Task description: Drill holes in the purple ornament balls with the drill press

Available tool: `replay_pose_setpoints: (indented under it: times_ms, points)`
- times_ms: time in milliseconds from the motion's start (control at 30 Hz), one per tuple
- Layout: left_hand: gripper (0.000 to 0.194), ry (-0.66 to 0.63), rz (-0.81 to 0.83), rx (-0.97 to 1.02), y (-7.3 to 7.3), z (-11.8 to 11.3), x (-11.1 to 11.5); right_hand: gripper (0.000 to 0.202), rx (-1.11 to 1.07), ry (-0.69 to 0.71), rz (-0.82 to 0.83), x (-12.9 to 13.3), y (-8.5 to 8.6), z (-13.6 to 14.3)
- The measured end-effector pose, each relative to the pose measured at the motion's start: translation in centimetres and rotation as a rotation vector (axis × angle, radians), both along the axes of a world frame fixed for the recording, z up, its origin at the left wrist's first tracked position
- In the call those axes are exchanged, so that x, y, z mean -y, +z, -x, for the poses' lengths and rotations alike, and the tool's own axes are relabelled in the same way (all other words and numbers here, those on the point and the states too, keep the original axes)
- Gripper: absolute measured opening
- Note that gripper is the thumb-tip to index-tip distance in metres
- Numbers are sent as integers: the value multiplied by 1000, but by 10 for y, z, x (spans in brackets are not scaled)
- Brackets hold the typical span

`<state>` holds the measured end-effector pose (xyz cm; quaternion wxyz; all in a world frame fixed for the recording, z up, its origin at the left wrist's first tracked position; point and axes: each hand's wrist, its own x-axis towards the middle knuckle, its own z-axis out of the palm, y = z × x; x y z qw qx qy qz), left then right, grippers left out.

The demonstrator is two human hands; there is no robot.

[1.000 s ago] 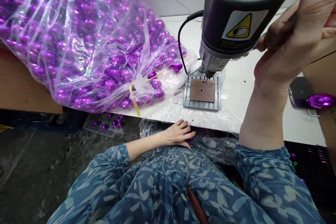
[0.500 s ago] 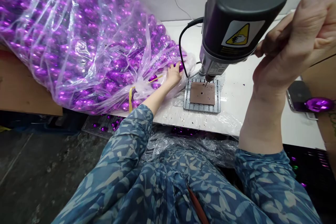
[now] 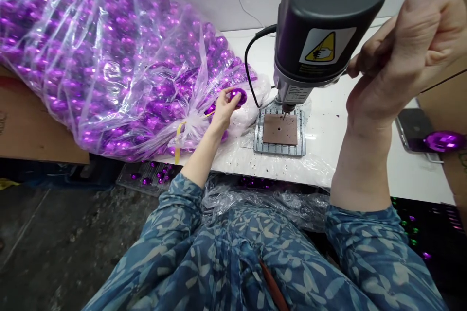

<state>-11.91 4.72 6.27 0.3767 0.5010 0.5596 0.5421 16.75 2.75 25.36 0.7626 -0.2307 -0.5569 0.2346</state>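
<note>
Between the thumb and fingers of my left hand [image 3: 223, 112] is a shiny purple faceted bead [image 3: 239, 97], held at the mouth of a big clear plastic bag [image 3: 109, 68] full of similar beads. A black benchtop drill press [image 3: 326, 24] with a yellow warning label stands in front of me. My right hand [image 3: 408, 53] is closed at its right side, around the feed handle, which the fingers mostly hide. Under the drill bit, a brown block [image 3: 280, 129] with a small hole rests on the slotted metal base [image 3: 260, 148].
Dark shavings dot the white table [image 3: 321, 126]. A phone [image 3: 414, 129] lies at the right, with a large purple faceted piece [image 3: 444, 141] beside it. Cardboard [image 3: 40, 126] is under the bag. Trays of beads [image 3: 146, 175] sit below the table edge.
My left hand has drawn back from the bag's mouth, toward me and left, and the purple bead now shows in its fingers. My right hand keeps its hold beside the drill press.
</note>
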Motion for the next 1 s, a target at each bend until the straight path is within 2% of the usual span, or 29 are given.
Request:
replay_pose_setpoints:
  times_ms: [100, 167, 233, 333, 400, 500, 633, 767, 1000]
  points:
    - [41, -41, 96, 256, 15, -3, 28, 80, -5, -10, 1, -1, 0, 0]
    - [43, -88, 118, 352, 19, -12, 44, 81, -2, -20, -1, -2, 0, 0]
    - [44, -139, 155, 413, 15, -25, 55, 82, 3, -21, 10, -2, 0, 1]
    - [52, -213, 256, 425, -1, -44, 65, 81, 5, -10, 25, 0, 1, 2]
    - [58, -246, 285, 382, -16, -54, 66, 78, 12, -7, 26, 2, 2, 2]
    - [70, -263, 230, 269, -35, -64, 62, 75, 22, -10, 20, 2, 3, 3]
    - [69, -260, 170, 136, -50, -75, 53, 73, 31, -29, 22, 0, 3, 2]
    - [64, -268, 164, 116, -52, -84, 48, 72, 52, -23, 25, 1, 3, 2]
    - [63, -245, 91, 39, -44, -98, 41, 72, 59, -6, 28, 3, 2, 1]
